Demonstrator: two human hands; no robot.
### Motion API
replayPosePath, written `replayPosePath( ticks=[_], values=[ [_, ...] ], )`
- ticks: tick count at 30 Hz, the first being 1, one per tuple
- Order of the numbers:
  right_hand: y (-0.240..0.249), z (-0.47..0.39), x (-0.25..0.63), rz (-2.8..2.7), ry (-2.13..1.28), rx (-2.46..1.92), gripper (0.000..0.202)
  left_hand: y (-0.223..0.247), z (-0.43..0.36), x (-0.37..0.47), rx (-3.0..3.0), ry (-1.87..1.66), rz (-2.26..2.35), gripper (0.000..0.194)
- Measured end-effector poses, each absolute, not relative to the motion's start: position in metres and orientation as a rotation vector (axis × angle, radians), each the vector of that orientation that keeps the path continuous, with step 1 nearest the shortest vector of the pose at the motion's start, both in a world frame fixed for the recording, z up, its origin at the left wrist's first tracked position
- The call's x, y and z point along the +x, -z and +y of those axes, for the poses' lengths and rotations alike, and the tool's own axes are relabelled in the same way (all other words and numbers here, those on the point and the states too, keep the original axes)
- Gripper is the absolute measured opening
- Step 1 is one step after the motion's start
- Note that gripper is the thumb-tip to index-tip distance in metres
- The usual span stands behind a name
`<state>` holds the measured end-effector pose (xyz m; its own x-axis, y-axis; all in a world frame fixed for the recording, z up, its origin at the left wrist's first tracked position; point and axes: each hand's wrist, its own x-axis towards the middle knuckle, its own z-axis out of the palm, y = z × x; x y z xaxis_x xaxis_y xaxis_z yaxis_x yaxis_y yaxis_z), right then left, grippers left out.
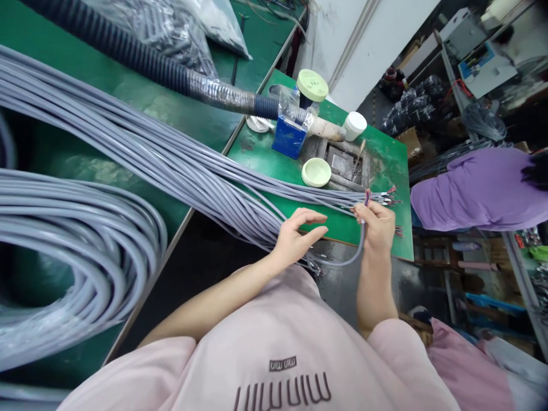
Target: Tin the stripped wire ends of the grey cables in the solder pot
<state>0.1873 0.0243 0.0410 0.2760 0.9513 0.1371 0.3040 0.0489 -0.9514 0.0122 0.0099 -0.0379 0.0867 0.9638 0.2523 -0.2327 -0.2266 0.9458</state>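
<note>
The right hand grips one grey cable near its end, over the green tabletop, coloured wires projecting above the fingers. The left hand is open, thumb parted, beside the cable bundle; contact cannot be confirmed.

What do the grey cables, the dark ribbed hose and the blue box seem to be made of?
Grey cables: probably plastic sheathing, smooth with soft sheen; reddish wire ends emerge. Dark ribbed hose: likely flexible plastic, fairly dull, with even ridges. Blue box: painted metal or plastic; its smooth, evenly coloured side leaves that open.
</note>
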Motion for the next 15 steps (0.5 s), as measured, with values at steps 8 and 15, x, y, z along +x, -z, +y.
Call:
replayPosePath(
  ticks=[8, 15],
  values=[
    [-0.031, -0.008, 0.155, -1.153, -0.97, -1.508, 0.036, 0.031, 0.002, 0.055, 0.438, -1.097, 0.493, 0.033],
    [-0.025, -0.026, 0.159, -1.443, -1.009, -1.494, 0.026, 0.022, 0.008, 0.039, 0.501, -1.092, 0.458, 0.03]
  ],
)
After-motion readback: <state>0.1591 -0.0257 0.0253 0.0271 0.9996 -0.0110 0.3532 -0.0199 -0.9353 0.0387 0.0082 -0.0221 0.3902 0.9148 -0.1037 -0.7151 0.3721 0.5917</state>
